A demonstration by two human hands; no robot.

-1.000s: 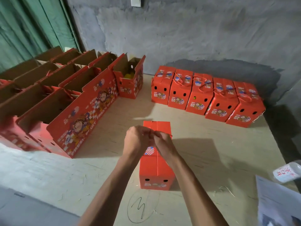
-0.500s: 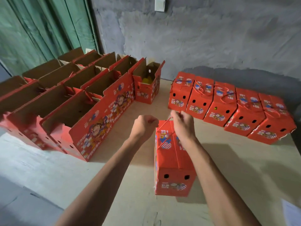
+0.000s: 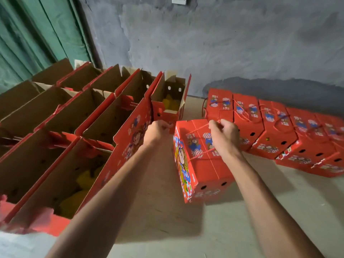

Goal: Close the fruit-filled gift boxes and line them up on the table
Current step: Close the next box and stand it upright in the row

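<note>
My right hand grips the red rope handle of a closed red gift box, which hangs tilted just left of the near end of a row of closed red boxes along the wall. My left hand has its fingers curled at the front wall of a small open box with yellow fruit inside. Whether those fingers hold the box is hidden behind the hand.
Several open red boxes with brown flaps raised fill the left side, some showing yellow fruit. The pale table top lies bare in front of me. A grey wall and a green door stand behind.
My right hand has carried the closed box by its rope away from me toward the row. My left hand let go of the rope and moved forward to the small open box.
</note>
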